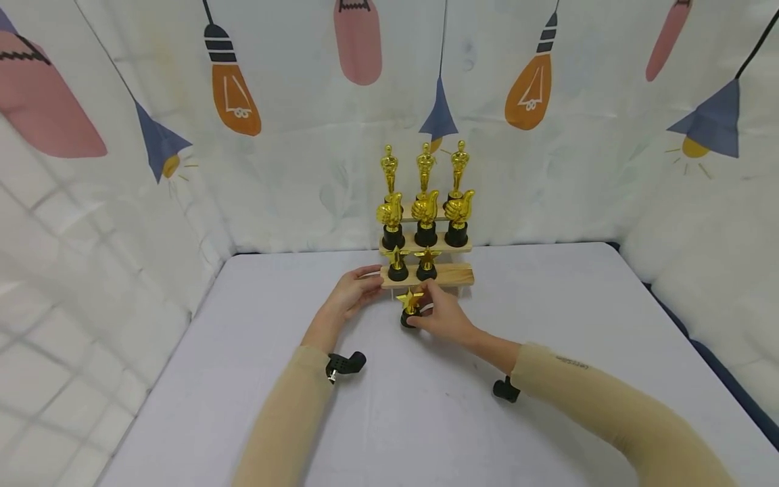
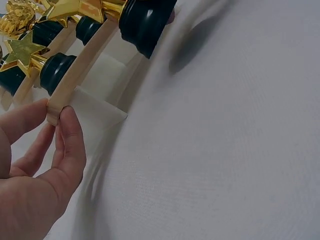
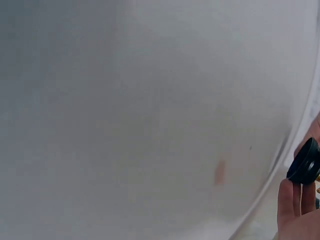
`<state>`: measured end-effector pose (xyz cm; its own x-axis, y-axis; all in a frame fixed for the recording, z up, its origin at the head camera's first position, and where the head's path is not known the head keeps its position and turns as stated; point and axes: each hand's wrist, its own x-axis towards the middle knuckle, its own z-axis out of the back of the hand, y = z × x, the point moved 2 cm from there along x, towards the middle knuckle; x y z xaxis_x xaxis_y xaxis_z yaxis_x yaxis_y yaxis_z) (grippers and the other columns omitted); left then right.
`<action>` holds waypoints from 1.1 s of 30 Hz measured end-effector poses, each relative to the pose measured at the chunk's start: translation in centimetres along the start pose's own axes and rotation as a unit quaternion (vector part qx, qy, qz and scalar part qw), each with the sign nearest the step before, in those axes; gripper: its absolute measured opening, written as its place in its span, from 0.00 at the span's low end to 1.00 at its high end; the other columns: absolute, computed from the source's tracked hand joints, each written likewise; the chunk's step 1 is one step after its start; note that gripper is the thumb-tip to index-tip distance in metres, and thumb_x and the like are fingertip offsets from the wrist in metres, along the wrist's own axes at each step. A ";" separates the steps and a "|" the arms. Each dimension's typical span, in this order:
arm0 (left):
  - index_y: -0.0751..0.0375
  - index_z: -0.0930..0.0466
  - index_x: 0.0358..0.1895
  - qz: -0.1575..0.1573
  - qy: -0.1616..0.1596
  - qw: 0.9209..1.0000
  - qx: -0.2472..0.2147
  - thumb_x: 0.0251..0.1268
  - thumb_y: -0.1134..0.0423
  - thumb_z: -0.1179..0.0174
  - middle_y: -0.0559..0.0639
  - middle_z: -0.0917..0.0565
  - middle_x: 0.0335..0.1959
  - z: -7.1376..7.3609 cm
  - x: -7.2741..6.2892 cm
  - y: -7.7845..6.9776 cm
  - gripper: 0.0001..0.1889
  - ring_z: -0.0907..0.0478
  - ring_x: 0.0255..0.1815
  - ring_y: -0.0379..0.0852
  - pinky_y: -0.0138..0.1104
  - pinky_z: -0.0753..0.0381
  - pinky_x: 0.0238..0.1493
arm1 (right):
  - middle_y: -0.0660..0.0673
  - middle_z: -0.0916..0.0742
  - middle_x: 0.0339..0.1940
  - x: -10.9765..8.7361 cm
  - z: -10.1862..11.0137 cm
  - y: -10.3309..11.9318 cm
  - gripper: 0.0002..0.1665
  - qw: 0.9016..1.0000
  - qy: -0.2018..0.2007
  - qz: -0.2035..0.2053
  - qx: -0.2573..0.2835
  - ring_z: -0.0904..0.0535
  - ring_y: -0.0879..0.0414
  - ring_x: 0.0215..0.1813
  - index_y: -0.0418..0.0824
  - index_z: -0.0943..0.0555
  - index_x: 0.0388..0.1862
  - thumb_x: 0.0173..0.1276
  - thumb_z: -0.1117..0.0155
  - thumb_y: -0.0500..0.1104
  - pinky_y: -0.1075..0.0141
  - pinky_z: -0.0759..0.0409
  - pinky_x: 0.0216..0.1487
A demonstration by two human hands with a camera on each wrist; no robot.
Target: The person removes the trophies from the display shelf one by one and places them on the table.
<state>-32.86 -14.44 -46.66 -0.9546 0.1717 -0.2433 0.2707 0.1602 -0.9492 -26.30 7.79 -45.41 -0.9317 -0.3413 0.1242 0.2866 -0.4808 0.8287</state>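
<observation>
The gold star trophy (image 1: 410, 302) is hanging just on the near side of the stand's lowest wooden step (image 1: 455, 274), seemingly clear of the worktop (image 1: 426, 419). It is probably weighing little, a stiff, slick plastic piece with a fragile stem, so the black base (image 1: 409, 320) is offering the safest hold. The right hand's (image 1: 449, 316) fingers are pinching that base, its forearm slanting from the near right; the left hand's (image 1: 351, 293) fingers are pinching the step's left end.

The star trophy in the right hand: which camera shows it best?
Head view: the star trophy is entirely within frame. Left wrist crops its star; right wrist shows mostly its dark base.
</observation>
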 end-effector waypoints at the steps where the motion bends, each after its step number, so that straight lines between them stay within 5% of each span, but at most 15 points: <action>1: 0.68 0.31 0.73 -0.001 0.001 1.000 0.003 0.74 0.74 0.41 0.65 0.25 0.66 0.0 0.0 0.0 0.26 0.19 0.49 0.46 0.39 0.17 0.58 | 0.45 0.15 0.47 0.1 -0.4 0.1 0.31 1.000 0.003 -0.003 -0.001 0.16 0.51 0.50 0.39 0.29 0.56 0.61 0.20 0.35 0.64 0.14 0.48; 11: 0.68 0.31 0.73 -0.002 0.002 1.000 0.020 0.75 0.72 0.39 0.66 0.25 0.67 0.4 -0.3 0.0 0.26 0.20 0.57 0.50 0.37 0.17 0.58 | 0.46 0.15 0.43 1.3 -2.8 0.6 0.27 0.999 0.015 -0.017 -0.029 0.17 0.55 0.44 0.41 0.27 0.51 0.60 0.19 0.36 0.62 0.14 0.46; 16: 0.68 0.31 0.73 -0.006 0.006 1.000 0.021 0.74 0.72 0.39 0.66 0.24 0.66 0.2 -0.2 -0.1 0.27 0.19 0.57 0.51 0.38 0.17 0.58 | 0.46 0.15 0.45 1.6 -2.8 0.9 0.27 0.999 0.021 -0.018 -0.040 0.17 0.54 0.45 0.37 0.23 0.57 0.62 0.20 0.36 0.61 0.15 0.49; 33: 0.67 0.31 0.73 -0.002 0.010 0.999 0.032 0.74 0.71 0.38 0.64 0.24 0.66 0.1 -0.3 -0.2 0.27 0.19 0.55 0.48 0.35 0.17 0.55 | 0.46 0.15 0.49 2.0 -3.0 0.3 0.27 0.998 0.049 -0.021 -0.042 0.17 0.55 0.47 0.38 0.20 0.55 0.60 0.18 0.38 0.61 0.16 0.50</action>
<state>-32.65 -14.65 -46.45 -0.9530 0.1904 -0.2357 0.2574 0.0984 -0.9613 -27.39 4.56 -46.49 -0.9183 -0.3945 0.0326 0.2689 -0.5613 0.7827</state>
